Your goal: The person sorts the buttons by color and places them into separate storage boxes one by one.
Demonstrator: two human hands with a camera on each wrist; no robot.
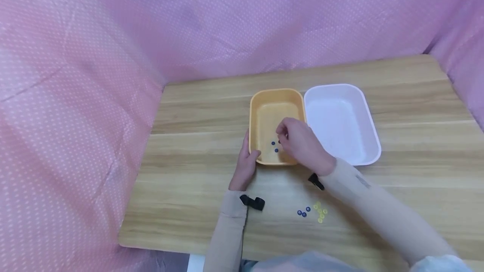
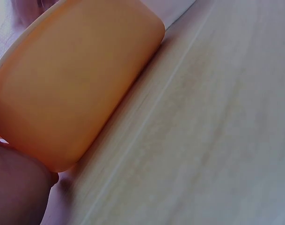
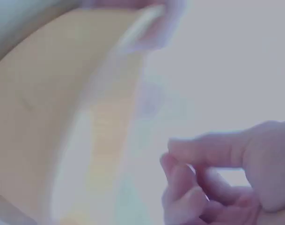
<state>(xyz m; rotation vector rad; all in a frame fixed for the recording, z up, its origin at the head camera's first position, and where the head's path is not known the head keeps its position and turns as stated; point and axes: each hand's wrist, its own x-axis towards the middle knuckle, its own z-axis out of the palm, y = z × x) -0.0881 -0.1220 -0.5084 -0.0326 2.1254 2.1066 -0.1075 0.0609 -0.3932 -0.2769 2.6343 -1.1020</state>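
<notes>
Orange on one tub (image 1: 264,116), white on another tub (image 1: 340,125); blue or yellow on buttons (image 1: 304,214); brown-streaked tan on table (image 1: 196,137); white-dotted pink on cloth (image 1: 227,20).

The orange tray (image 1: 266,114), flat and open-topped, is gripped at its near left side by the left hand (image 1: 246,165). Small dark blue buttons (image 1: 276,150) are scattered inside, beside the right hand (image 1: 304,144).

Table (image 1: 196,150): one, pale wood-grain top, rounded corners, streaks running roughly left to right before you.
Orange tray (image 1: 270,116): one, rounded rectangle, upright, beyond the buttons from you.
White tray (image 1: 336,125): one, wider, upright, just beside the orange one on your right.
Blue buttons (image 1: 304,214): three, small, grouped on your near side.
Yellow buttons (image 1: 320,220): several, clustered, just right of the blue.
</notes>
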